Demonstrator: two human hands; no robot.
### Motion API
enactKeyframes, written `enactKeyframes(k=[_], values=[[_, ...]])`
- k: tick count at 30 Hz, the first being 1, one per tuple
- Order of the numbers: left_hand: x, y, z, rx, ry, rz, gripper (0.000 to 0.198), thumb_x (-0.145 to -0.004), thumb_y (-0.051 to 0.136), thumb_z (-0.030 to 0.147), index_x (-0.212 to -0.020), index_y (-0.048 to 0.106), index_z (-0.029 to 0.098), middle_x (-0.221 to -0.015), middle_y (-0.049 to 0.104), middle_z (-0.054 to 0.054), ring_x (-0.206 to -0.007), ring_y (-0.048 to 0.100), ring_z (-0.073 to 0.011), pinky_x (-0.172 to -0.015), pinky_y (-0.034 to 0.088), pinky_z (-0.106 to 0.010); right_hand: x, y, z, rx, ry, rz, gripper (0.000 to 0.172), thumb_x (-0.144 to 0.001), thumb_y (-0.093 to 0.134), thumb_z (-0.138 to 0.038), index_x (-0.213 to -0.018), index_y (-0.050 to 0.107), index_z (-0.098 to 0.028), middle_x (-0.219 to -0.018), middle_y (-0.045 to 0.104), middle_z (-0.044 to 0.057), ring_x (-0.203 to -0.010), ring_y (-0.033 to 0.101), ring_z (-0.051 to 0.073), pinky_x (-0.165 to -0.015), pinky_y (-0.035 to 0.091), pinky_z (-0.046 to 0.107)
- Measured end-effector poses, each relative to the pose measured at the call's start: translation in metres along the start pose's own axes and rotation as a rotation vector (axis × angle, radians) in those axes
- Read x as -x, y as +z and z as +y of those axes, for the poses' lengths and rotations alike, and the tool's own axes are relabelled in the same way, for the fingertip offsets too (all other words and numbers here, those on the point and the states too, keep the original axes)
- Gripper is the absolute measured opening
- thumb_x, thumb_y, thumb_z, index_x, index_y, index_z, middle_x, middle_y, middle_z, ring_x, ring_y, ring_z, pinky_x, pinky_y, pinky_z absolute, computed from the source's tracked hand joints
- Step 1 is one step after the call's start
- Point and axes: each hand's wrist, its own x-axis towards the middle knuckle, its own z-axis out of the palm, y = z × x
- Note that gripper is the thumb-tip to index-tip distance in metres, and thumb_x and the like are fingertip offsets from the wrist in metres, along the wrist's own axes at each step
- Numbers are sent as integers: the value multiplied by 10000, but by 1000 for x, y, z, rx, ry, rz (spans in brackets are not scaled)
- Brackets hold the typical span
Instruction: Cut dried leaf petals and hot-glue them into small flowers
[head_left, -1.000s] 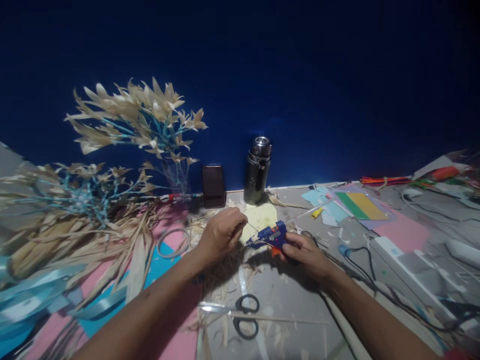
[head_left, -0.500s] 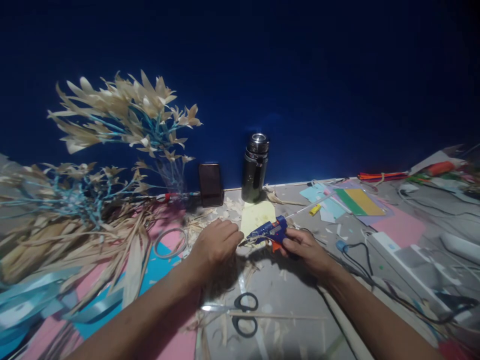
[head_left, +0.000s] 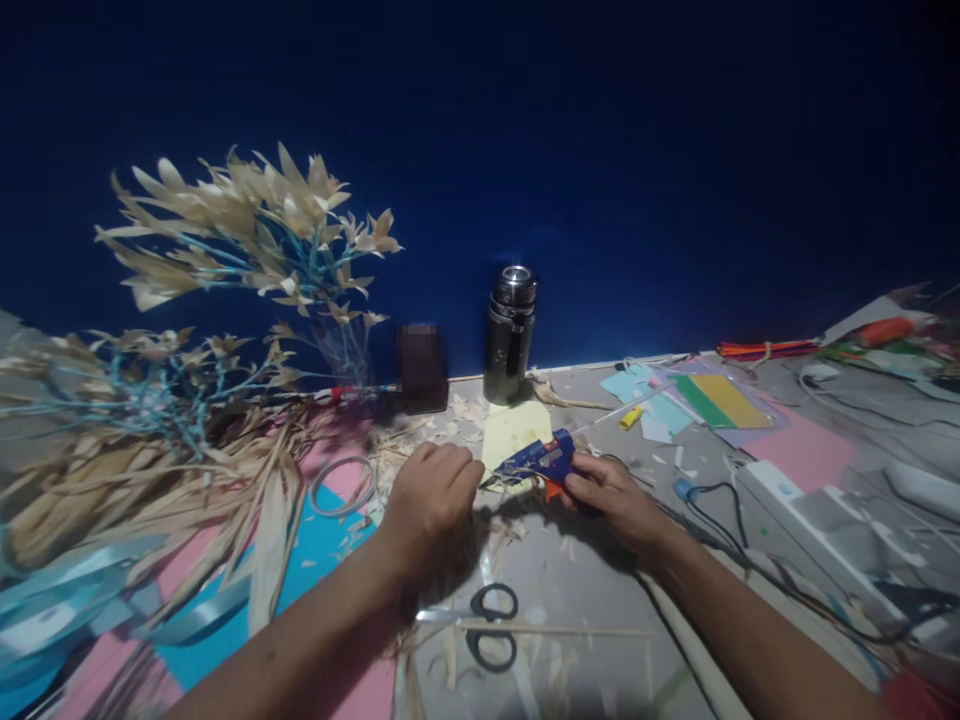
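Note:
My right hand [head_left: 611,492] is wrapped round the grip of a blue glue gun [head_left: 536,460] with an orange trigger; its nozzle points left. My left hand [head_left: 436,492] is closed right at the nozzle tip, its fingers pinching something too small to make out. Under the glue gun lies a yellow sheet [head_left: 517,425] with spots on it. Scissors with black handles [head_left: 491,645] rest nearer to me, with a thin stick [head_left: 577,631] across them.
A dark flask [head_left: 510,340] and a phone [head_left: 421,370] stand by the blue wall. Dried-leaf flowers [head_left: 247,220], husks [head_left: 262,500], a tape ring [head_left: 343,487] and ribbon [head_left: 67,600] fill the left. A power strip [head_left: 810,530], cables and coloured papers [head_left: 720,400] lie right.
Hardly anything differs: my left hand has shifted very slightly at the nozzle, while my right hand keeps the glue gun in nearly the same place.

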Motion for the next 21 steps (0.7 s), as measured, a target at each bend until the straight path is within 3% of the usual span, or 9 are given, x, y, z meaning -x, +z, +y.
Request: enactKeyframes(k=[6,12,16,21], values=[[10,-3,26,10,-51,14,308,-965,443,84,-719,589,200,-653,559,-52,-632,462,-223,-642,326,-391,-1,-1,1,21,-28,55,480,-874,692,-632,-838,670,-154,-692,606,13,-629,467,136,-595,317,278],[5,-7,17,-80,-249,100,297,-969,485,79,-725,573,222,-642,544,-30,-649,481,-227,-645,332,-379,-1,0,-1,9,-17,52,478,-861,701,-636,-858,669,-159,-698,610,12,-640,484,146,-607,331,283],[2,-3,14,-126,-198,77,296,-963,497,62,-723,594,206,-644,550,-37,-648,479,-230,-651,341,-386,0,1,-1,42,-26,62,505,-855,692,-660,-835,665,-157,-689,602,10,-630,463,139,-595,316,279],[7,3,25,-94,-182,32,312,-954,508,44,-691,594,189,-636,549,-39,-628,476,-217,-644,331,-384,0,0,1,67,-32,56,479,-874,687,-633,-861,673,-155,-704,608,12,-640,466,138,-595,323,274]])
